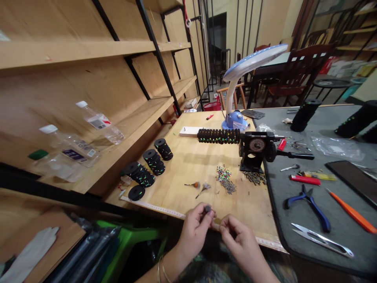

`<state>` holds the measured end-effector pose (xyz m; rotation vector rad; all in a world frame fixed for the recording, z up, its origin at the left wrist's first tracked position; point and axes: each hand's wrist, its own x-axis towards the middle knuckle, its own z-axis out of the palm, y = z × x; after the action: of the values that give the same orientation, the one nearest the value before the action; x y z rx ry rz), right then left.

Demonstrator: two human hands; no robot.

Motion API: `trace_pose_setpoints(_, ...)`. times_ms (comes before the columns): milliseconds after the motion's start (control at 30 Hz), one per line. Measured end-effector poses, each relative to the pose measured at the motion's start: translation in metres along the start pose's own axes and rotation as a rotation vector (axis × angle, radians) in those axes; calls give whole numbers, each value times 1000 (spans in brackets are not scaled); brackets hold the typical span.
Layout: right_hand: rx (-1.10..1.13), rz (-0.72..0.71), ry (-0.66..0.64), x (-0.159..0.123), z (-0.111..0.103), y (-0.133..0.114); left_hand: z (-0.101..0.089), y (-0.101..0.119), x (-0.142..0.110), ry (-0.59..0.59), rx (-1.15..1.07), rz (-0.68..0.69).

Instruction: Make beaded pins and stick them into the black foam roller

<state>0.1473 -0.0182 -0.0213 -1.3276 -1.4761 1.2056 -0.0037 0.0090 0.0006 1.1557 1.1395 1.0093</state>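
Observation:
My left hand (196,230) is closed at the near edge of the wooden board (191,165), pinching a small dark grey piece (207,208) between thumb and fingertips. My right hand (240,239) sits right beside it with fingers curled in a pinch; what it holds is too small to make out. Just ahead on the board lie a pile of coloured beads (223,173), a heap of small dark metal pieces (229,186) and two little tufted pieces (198,187). Farther back a black hand-crank winder (255,151) carries a spool rod wrapped in black cord (218,136).
Stacks of black spools (147,167) line the board's left side. A blue desk lamp (235,118) stands behind. On the grey mat (330,220) to the right lie blue pliers (309,200), thread snips (322,239), an orange tool (350,212) and a red lighter (304,180). Plastic bottles (88,133) rest on the left shelf.

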Motion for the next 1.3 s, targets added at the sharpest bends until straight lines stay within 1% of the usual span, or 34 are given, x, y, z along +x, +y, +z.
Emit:
trace_pose_setpoints(100, -26, -26, 21, -1, 0, -1, 5, -1, 3, 17, -264, -169)
trace_pose_setpoints(167, -52, -36, 20, -1, 0, -1, 8, 1, 5, 30, -325, -208)
trace_pose_setpoints(333, -129, -72, 29, -2, -3, -1, 8, 7, 9, 113, -281, -106)
trace_pose_setpoints(467, -142, -80, 20, -3, -4, -2, 5, 9, 11, 159, -284, -101)
trace_pose_setpoints(600, -114, -60, 51, -4, -7, 4, -5, 14, 17, 273, -309, -71)
trace_pose_setpoints(667, -47, -27, 49, -4, -10, 9, -11, 16, 19, 296, -316, -67)
trace_pose_setpoints(767, 98, 15, 49, -3, -13, 13, -17, 15, 17, 207, -280, -154)
trace_pose_setpoints(833, 166, 31, 64, -1, -12, 14, -15, 10, 12, 132, -238, -214)
trace_pose_setpoints(933, 219, 49, 65, 1, -10, 15, -6, 0, 4, 17, -175, -238)
trace_pose_setpoints(1033, 237, 54, 65, 1, -9, 14, 5, -4, 1, -75, -149, -255)
trace_pose_setpoints(1100, 229, 50, 62, 0, -9, 14, 11, -3, 2, -95, -154, -256)
trace_pose_setpoints(1167, 218, 42, 57, 0, -9, 14, 13, 0, 6, -70, -155, -230)
trace_pose_setpoints(1300, 194, 43, 46, -1, -9, 13, 10, 5, 13, -17, -138, -148)
